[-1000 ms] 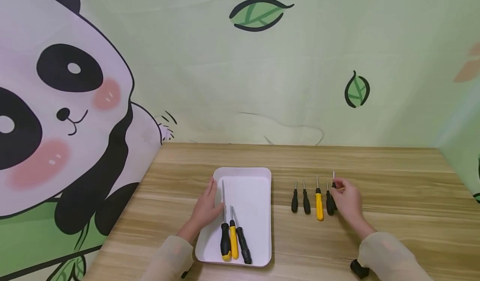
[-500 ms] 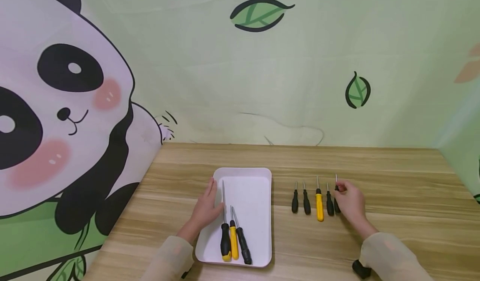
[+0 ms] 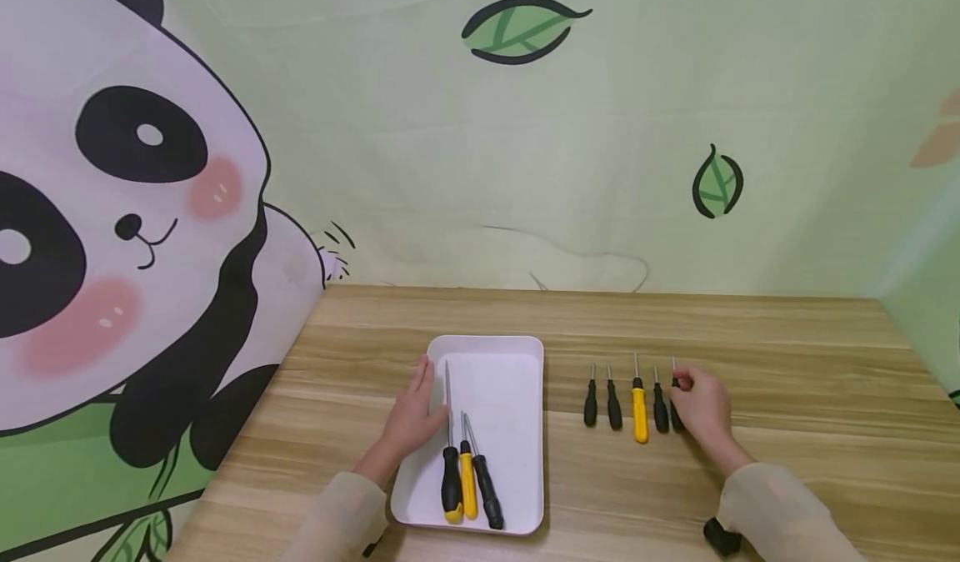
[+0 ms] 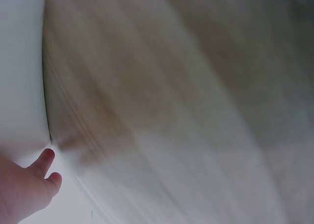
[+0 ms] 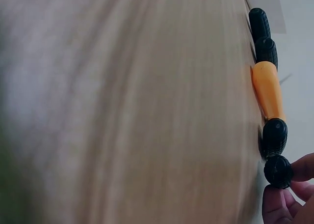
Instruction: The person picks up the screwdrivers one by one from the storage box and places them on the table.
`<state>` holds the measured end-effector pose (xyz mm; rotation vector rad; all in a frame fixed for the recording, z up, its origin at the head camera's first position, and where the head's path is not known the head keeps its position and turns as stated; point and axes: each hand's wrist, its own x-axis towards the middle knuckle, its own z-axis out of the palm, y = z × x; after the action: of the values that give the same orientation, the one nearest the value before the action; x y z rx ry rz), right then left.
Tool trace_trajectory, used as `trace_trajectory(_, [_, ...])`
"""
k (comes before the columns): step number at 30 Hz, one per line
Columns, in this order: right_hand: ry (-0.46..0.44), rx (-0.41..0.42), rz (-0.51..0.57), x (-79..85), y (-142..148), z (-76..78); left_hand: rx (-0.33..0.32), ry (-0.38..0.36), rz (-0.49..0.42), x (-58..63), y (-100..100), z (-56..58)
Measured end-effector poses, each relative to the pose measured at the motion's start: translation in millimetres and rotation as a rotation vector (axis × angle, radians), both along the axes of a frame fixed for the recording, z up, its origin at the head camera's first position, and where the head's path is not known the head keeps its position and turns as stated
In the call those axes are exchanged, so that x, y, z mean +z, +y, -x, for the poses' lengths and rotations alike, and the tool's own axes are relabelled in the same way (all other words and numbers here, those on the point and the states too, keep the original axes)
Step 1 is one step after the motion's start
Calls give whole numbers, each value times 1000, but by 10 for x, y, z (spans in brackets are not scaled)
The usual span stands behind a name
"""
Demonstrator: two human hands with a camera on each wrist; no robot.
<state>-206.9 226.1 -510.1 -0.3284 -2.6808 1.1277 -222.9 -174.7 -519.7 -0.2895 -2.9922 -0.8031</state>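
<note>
My right hand point(image 3: 703, 399) pinches a black-handled screwdriver point(image 3: 676, 412) at the right end of a row. In the right wrist view, thumb and fingertips meet around its black handle point(image 5: 278, 171). Beside it in the row lie a small black screwdriver point(image 3: 660, 408), a yellow screwdriver point(image 3: 639, 412) and two more black screwdrivers, one of them point(image 3: 614, 408) nearer the yellow one. Over the left rim of the white tray point(image 3: 517, 429) rests my left hand point(image 3: 411, 416), fingers straight along the edge, thumb reaching inside.
Three larger screwdrivers lie in the tray: one black and yellow point(image 3: 451, 487), one yellow point(image 3: 468, 483), one black point(image 3: 489, 491). The wooden table point(image 3: 810, 378) meets a panda-printed backdrop point(image 3: 585, 162) at its far edge.
My right hand has shifted slightly right and then a little nearer to me with the screwdriver, widening its gap from the neighbouring one. My left hand stays on the tray.
</note>
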Motion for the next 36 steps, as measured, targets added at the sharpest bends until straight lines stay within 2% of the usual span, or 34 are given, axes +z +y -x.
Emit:
trace_trajectory(10, [-38,11,-37,-39,20,-5,-7,9,-1,-5,-4,-9])
trace_trajectory(18, [-88,17,-38,-30,19,-5,3,-16,5,4,9,-7])
trace_trajectory(27, [-69,32,-85,-27,32,-23,6,-24,3,10,14,3])
trace_trajectory(36, [-159,54,-82,37,41,-42,0,-20,11,5,9,-1])
